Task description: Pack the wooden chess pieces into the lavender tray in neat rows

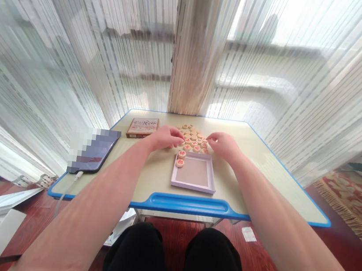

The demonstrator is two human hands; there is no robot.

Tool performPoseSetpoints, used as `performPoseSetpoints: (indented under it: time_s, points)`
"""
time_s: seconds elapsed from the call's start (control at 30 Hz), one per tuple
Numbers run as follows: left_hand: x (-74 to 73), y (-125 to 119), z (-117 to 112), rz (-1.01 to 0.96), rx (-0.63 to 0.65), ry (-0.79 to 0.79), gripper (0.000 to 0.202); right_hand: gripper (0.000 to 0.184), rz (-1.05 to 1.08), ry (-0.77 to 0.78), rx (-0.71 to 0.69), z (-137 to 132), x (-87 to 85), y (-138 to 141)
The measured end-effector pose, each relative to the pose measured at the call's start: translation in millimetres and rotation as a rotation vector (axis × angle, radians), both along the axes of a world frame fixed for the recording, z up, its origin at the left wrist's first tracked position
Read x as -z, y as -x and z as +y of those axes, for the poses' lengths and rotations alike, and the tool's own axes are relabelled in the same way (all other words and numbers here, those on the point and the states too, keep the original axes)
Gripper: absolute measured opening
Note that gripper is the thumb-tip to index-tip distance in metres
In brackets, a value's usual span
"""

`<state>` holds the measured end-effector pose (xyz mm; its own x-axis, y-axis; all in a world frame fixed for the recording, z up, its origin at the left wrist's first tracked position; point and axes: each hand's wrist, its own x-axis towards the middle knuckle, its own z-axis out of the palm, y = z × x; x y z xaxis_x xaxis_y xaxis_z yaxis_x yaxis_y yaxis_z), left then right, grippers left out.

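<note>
Round wooden xiangqi pieces (pixel 193 143) lie in a cluster on the table, several showing red characters. My left hand (pixel 166 137) is at the cluster's left side, its fingers curled together on a piece at the edge. From the right, my right hand (pixel 222 145) reaches in with thumb and forefinger closed at a red-marked piece (pixel 204 141). Just in front of the cluster is a shallow, pale lilac box tray (pixel 193 187). Two red-marked pieces, one marked 帥 (pixel 181 154) and one marked 相 (pixel 180 163), sit in its upper left corner, one behind the other.
A brown box with a printed lid (pixel 142 126) lies at the back left. Nearer, a dark tablet (pixel 98 153) has a white charging cable (pixel 77 176) plugged in. The blue-edged table (pixel 262 177) has a moulded blue trough (pixel 189 204) in front. Sheer curtains (pixel 194 57) hang behind.
</note>
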<state>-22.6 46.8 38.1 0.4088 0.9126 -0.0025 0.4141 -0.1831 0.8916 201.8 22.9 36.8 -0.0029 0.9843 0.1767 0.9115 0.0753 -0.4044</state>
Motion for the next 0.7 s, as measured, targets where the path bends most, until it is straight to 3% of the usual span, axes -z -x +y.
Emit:
performPoseSetpoints:
  time_s: [0.13,0.3,0.47,0.6,0.7]
  points:
    - [2.3,-2,1,0.026,-0.028,-0.021,0.014,0.03,-0.02,0.083,0.155,1,-6.1,-12]
    - [7.2,-3,4,0.058,-0.108,-0.066,0.015,0.026,-0.119,0.146,0.218,3,-7.7,-16]
    - [8.0,2,6,0.3,-0.183,-0.389,0.02,0.017,-0.094,0.324,0.199,0,-11.5,-20]
    - [8.9,6,8,0.515,-0.094,-0.395,0.037,0.018,0.028,0.364,0.174,-4,-13.7,-19]
    - [10.2,6,7,0.587,0.01,-0.378,0.032,0.026,0.123,0.292,0.126,-6,-12.6,-14]
